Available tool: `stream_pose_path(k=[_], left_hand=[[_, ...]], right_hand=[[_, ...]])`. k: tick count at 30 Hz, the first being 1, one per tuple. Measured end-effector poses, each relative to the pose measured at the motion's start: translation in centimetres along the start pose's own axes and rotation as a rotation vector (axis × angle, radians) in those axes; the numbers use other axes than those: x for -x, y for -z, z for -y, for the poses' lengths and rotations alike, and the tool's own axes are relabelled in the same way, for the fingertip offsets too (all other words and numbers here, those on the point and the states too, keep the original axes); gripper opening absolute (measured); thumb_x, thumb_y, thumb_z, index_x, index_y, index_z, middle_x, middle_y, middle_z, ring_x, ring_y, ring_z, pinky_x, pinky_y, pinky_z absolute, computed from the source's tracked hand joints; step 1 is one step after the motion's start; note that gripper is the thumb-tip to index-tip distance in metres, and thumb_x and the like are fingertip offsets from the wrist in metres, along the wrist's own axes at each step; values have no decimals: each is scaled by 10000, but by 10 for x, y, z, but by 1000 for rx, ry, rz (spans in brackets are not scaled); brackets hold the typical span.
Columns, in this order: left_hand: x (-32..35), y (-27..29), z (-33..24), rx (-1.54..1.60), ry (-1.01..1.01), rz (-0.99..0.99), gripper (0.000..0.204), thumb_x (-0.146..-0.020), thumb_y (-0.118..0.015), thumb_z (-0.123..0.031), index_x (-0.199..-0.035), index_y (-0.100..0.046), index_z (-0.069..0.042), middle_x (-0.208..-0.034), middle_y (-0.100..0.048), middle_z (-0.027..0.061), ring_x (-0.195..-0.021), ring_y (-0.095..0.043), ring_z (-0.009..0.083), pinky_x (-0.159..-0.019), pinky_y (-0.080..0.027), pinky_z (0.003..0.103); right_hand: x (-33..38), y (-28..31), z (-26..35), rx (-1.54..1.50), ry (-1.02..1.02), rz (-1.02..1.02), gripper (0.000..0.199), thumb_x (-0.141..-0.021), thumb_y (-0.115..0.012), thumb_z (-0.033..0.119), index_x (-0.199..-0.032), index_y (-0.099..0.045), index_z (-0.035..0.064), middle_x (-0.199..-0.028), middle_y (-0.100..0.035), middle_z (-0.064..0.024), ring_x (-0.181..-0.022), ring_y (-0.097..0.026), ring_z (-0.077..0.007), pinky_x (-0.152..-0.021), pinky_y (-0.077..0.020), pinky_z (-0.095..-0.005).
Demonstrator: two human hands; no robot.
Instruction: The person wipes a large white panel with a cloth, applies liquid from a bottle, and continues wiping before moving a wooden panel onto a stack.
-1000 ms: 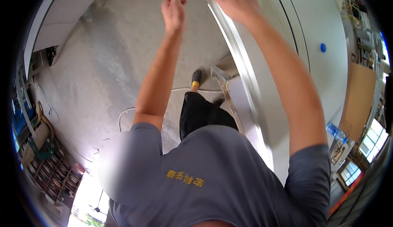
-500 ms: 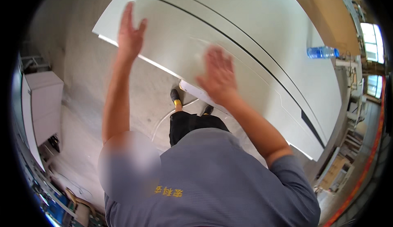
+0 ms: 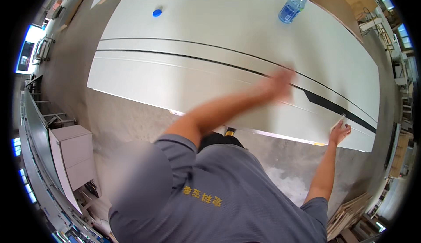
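A large off-white panel [image 3: 210,19] lies flat in front of me, with two dark lines across it and a black angular strip [image 3: 335,106] at its right. Near the panel's right front edge, my right hand [image 3: 340,134] is closed on a small pale flat piece [image 3: 337,123], perhaps folded cloth or sandpaper. The piece is by the lower side of the black strip. My left hand [image 3: 282,84] reaches across to the right over the dark lines. Motion smears its fingers, so I cannot tell whether it touches the surface.
A clear bottle [image 3: 291,8] with a blue cap stands on the panel's far right part, and a loose blue cap [image 3: 157,13] lies at the far left. A pale cabinet [image 3: 73,155] stands on the floor at left. Stacked boards [image 3: 348,214] are at lower right.
The view has swung to the right along the panel. My left hand went from the left edge across to the right. My right hand reached the right front edge and now holds a pale piece.
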State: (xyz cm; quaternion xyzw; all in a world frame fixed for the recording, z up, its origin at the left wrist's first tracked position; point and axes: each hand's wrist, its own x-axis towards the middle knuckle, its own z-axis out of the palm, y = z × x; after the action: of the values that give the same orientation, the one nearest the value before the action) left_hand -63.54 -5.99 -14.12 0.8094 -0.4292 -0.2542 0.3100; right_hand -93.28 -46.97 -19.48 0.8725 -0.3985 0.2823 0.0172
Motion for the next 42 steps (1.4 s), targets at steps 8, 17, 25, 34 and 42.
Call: stream_pose_path(k=[8, 17, 25, 34, 42], left_hand=[[39, -15, -6, 189, -337, 43, 864, -900, -731, -460, -1610, -348, -151, -1667, -320, 160, -1542, -256, 398, -1266, -204, 554], [-61, 122, 131, -443, -139, -353, 847, -963, -585, -572, -1564, -390, -7, -1663, -330, 195, -1540, -282, 372, -1276, -162, 541], [91, 172, 157, -363, -379, -276, 778, -890, -771, -379, -1581, -442, -242, -1694, -297, 109, -1588, -177, 343, -1273, -136, 581], [250, 321, 336, -450, 414, -803, 369, -984, -652, -208, -1340, -643, -113, -1483, -553, 158, -1373, -495, 371, -1146, -421, 479], [385, 239, 248, 133, 369, -1206, 224, -1004, -617, -49, -1221, -670, -40, -1184, -703, 89, -1114, -657, 225, -950, -530, 333]], right_hand=[[8, 24, 19, 100, 87, 378, 595, -1068, -467, 489, -1575, -430, 182, -1671, -366, -68, -1560, -270, -348, -1218, -180, -648], [-6, -2, 117, 270, 34, 461, 782, -1040, -457, 592, -1680, -189, 232, -1742, -150, -143, -1600, -129, -390, -1215, -111, -698], [-33, -50, 390, -27, 527, 393, 780, -1025, -506, 567, -1642, -288, 143, -1682, -277, -199, -1559, -212, -430, -1251, -149, -590], [-11, -76, 576, -28, 743, 445, 850, -1001, -527, 599, -1654, -246, 134, -1704, -230, -188, -1571, -186, -424, -1251, -134, -620], [-29, -99, 658, -85, 800, 446, 706, -1039, -508, 510, -1608, -327, 132, -1694, -260, -170, -1557, -214, -428, -1224, -184, -641]])
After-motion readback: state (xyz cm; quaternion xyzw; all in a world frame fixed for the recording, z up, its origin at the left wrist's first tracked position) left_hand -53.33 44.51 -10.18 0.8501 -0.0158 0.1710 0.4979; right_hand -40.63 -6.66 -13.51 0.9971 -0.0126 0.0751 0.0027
